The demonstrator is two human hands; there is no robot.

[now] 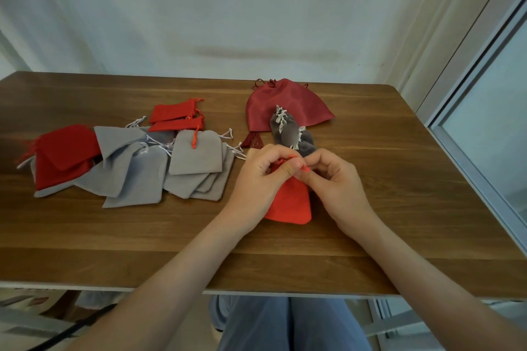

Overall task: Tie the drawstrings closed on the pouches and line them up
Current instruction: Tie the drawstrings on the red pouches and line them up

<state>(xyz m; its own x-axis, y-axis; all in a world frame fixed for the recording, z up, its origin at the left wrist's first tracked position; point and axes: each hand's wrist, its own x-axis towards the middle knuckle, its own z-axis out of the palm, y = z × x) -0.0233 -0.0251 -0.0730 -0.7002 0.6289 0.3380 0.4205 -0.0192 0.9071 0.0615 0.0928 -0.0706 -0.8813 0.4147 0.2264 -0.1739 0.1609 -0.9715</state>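
Here, red pouch [289, 204], neck between left hand [261, 177] and right hand [338, 179].

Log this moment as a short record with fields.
surface: table
left hand: grips red pouch at its neck
right hand: pinches the cord
pile: loose grey and red pouches, left of the hands
beyond hands: cinched grey pouches, partly on maroon bag

Red pouch [291, 202], grey pouches [134, 177], maroon bag [285, 102], brown wood-grain table [114, 239].
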